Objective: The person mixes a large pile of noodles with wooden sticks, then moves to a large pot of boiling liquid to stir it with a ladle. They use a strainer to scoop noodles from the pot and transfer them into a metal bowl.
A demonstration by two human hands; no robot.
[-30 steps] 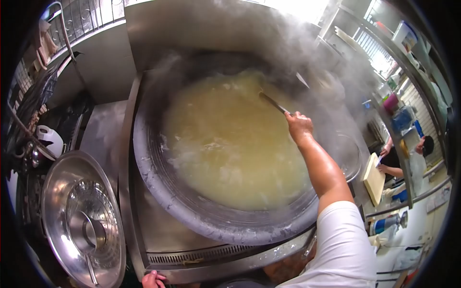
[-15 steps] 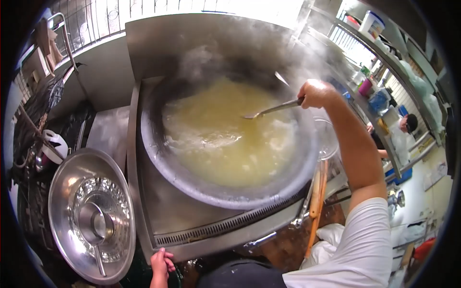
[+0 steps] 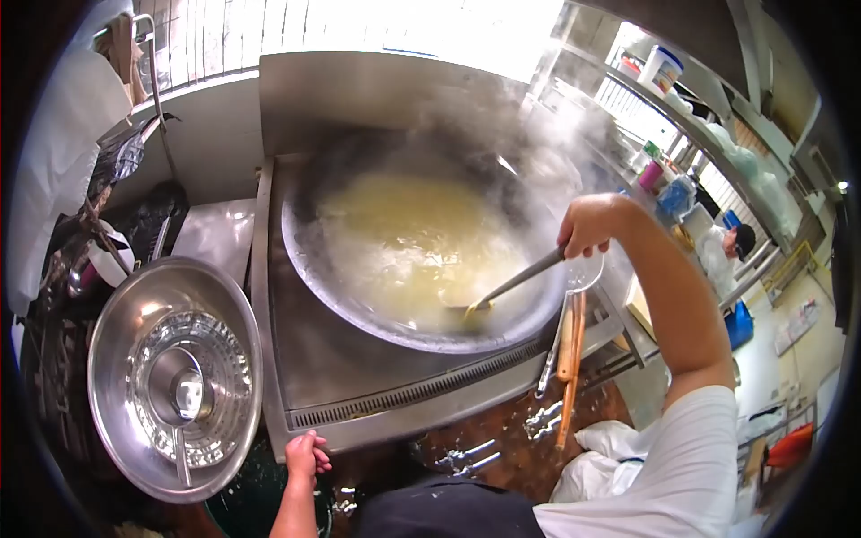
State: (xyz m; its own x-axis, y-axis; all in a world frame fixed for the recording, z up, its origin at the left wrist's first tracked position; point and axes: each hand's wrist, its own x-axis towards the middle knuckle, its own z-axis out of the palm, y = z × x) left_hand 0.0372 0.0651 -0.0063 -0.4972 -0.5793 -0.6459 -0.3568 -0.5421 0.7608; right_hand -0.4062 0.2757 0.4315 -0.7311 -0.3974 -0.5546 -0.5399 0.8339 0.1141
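My right hand (image 3: 592, 224) grips the dark handle of a long ladle (image 3: 525, 280). Its head is mostly hidden in the liquid near the front right of a big steaming wok (image 3: 386, 334), with something yellow at the handle's lower end. Cloudy yellowish liquid (image 3: 404, 211) with pale foam and ripples fills the wok. At the front edge of the steel stove (image 3: 359, 430), my left hand (image 3: 307, 455) rests with loose, slightly parted fingers and nothing visible in them.
A wide metal bowl (image 3: 112, 368) at the left holds a perforated strainer (image 3: 238, 381) and a smaller ladle (image 3: 182, 457). Wooden-handled tools (image 3: 571, 350) hang at the stove's right side. Steam drifts toward the shelves (image 3: 708, 125); another person (image 3: 737, 242) is beyond them.
My right hand has come down and nearer, drawing the ladle's head from the middle of the wok to its front right. My left hand stays at the stove edge; the view has shifted.
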